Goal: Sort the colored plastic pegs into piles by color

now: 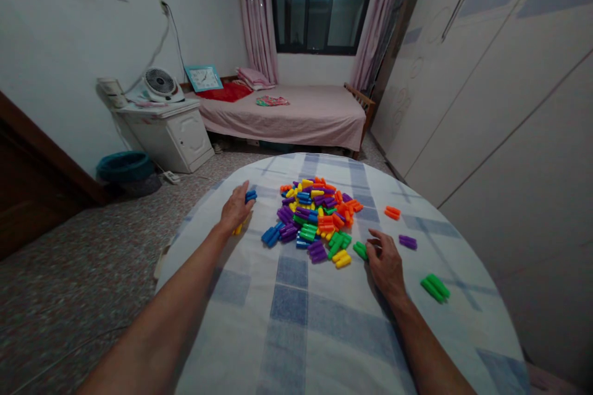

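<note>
1. Head view: the left hand [236, 208] is closed narrowly around blue plastic pegs [251, 196].
2. The right hand [386, 265] is half-closed, touching a green peg [360, 250]; any grip is unclear.
3. A heap of multicoloured pegs [310, 216] lies between the hands.
4. Print on the wall clock [202, 78], far ahead, is too small to read.

Counting it up: two hands [236, 208], one round table [296, 333] and one big heap of plastic pegs [312, 216], way too many to count, plus three small clumps off to the right: one orange clump [392, 213], one purple clump [407, 242], one green clump [434, 287]. Around the room I get one bed [282, 120], one fan [160, 84], one clock [203, 78], one cabinet [167, 139], one bin [125, 166], one window [319, 0] and two curtains [254, 12].
</note>
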`<state>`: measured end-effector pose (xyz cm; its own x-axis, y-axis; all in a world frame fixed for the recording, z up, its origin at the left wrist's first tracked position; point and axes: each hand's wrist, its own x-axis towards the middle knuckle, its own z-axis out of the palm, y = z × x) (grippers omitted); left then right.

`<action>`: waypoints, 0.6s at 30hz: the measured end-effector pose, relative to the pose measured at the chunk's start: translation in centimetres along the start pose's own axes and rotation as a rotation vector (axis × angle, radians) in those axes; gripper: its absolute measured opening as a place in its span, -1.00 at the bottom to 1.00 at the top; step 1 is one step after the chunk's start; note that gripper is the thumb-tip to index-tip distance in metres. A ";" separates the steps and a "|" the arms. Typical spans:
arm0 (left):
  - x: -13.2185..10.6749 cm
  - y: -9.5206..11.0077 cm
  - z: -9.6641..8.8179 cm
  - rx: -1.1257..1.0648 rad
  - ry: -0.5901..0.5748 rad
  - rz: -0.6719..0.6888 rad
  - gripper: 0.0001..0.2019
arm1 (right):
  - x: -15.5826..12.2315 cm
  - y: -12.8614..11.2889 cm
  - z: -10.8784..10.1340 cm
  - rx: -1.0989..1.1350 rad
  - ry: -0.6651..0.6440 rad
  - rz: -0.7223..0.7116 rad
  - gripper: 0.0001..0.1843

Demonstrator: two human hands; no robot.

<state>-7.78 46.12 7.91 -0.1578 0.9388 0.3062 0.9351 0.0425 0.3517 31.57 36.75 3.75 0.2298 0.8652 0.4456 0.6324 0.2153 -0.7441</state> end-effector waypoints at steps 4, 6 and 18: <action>-3.3 0.3 -1.3 0.145 0.050 -0.031 -0.57 | 0.2 0.4 0.2 0.003 -0.007 0.006 -0.58; -5.1 0.2 -1.2 0.170 0.021 0.004 -0.63 | 0.3 0.5 0.2 -0.009 -0.009 0.005 -0.57; -5.9 -1.4 1.1 -0.013 0.070 0.110 -0.66 | 0.6 1.2 0.0 -0.065 -0.033 -0.020 -0.60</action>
<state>-7.77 40.90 4.66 -0.0768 0.9115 0.4040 0.9440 -0.0640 0.3236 32.43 37.53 3.15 0.1925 0.8760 0.4423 0.6834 0.2038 -0.7010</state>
